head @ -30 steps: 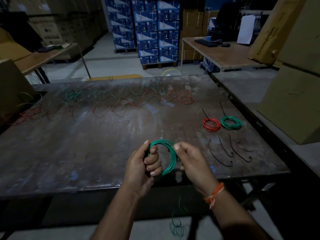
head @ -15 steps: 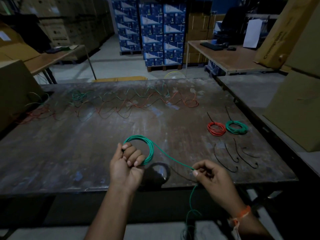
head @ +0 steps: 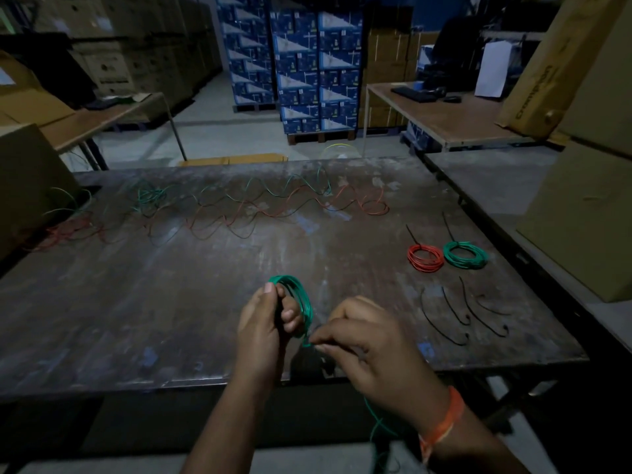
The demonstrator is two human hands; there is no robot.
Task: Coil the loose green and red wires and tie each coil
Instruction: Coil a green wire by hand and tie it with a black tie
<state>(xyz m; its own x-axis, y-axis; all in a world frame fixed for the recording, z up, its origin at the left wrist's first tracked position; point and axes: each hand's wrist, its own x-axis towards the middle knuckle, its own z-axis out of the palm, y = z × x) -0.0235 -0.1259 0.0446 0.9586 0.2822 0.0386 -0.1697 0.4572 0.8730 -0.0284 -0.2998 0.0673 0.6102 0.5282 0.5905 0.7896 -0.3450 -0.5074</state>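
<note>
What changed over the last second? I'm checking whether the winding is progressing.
The right hand swung out to the right, drawing green wire, then came back to the green coil, pinching the wire at its lower edge. The left hand kept gripping the coil. The tied coils and black ties stayed put.

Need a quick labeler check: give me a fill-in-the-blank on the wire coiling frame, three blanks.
1. The left hand grips a coil of ____ wire.
2. The right hand pinches the same wire's loose tail, which hangs over the ____ edge of the worn metal table.
3. The finished red coil lies ____ of the finished green coil.

Missing: green; near; left
</note>
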